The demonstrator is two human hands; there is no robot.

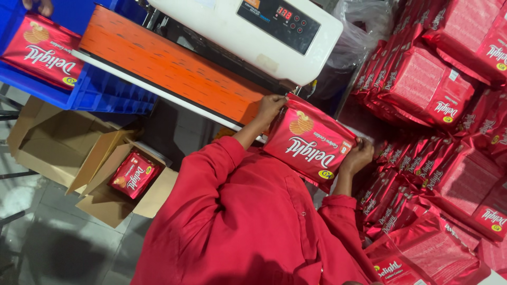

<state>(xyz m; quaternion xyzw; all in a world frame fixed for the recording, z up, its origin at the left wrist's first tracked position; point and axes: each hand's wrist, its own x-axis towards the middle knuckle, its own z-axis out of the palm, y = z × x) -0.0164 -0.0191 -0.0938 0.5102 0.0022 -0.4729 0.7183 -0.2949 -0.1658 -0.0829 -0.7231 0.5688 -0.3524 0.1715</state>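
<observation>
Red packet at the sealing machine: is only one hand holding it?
No, both hands grip the red packet: the left hand at one end, the right hand at the other.

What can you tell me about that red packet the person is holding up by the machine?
The red packet is a glossy foil-like pouch, fairly flat, printed with white lettering and a golden biscuit picture. It is tilted and looks upside down in this view. The left hand grips its upper corner beside the orange conveyor belt; the right hand holds the opposite edge. It looks whole and uncrumpled.
</observation>
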